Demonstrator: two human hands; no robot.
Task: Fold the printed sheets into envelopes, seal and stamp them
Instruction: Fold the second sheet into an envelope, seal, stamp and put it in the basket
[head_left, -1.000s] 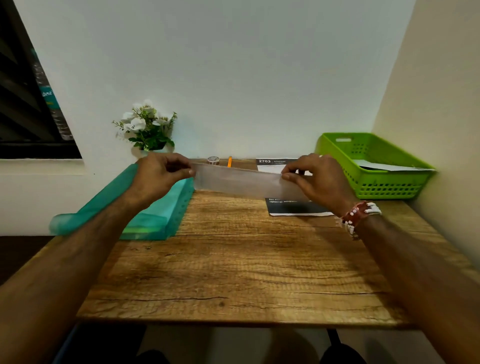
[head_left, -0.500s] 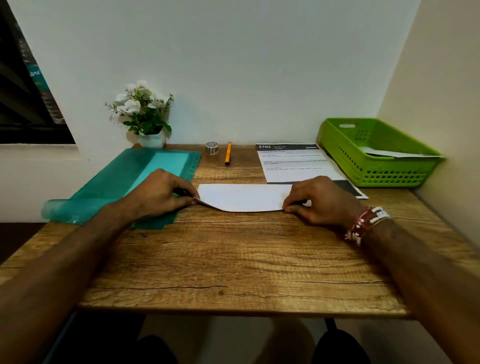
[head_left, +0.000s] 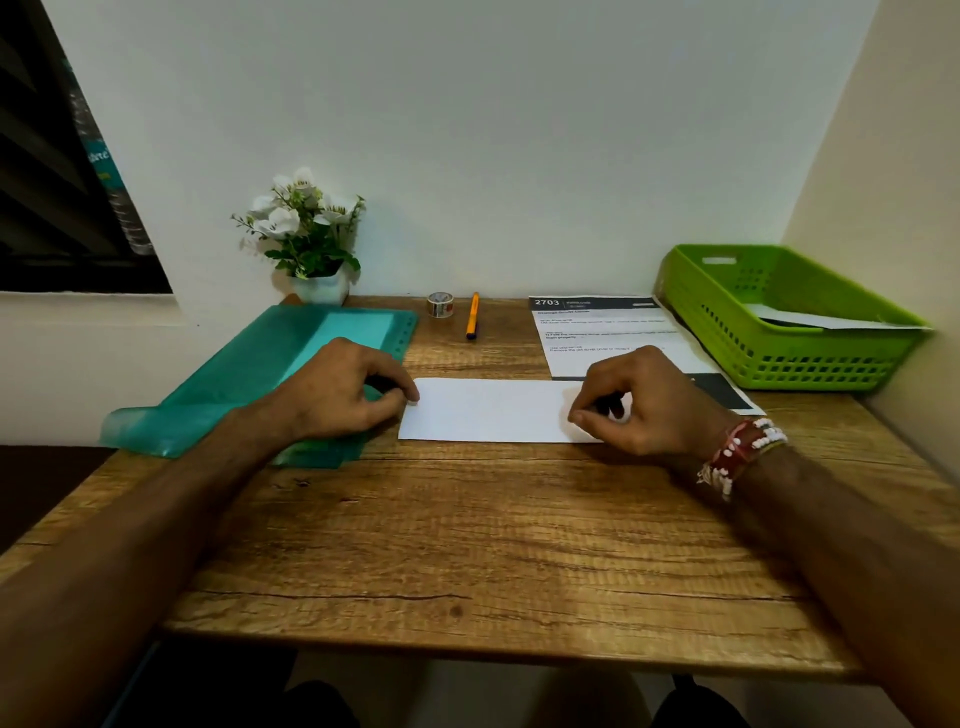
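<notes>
One folded sheet (head_left: 488, 410) lies flat, left hand (head_left: 343, 389) at 9 o'clock and right hand (head_left: 639, 405) at 3 pinching its ends with curled fingers; sealing and stamping seemingly not yet done

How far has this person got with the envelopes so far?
One white sheet lies folded flat on the table, and a paper already sits in the green basket. In hand: the left hand and right hand hold its ends. Left: sealing, since the tape roll stands untouched, stamping, and the printed sheet lying unfolded.
</notes>
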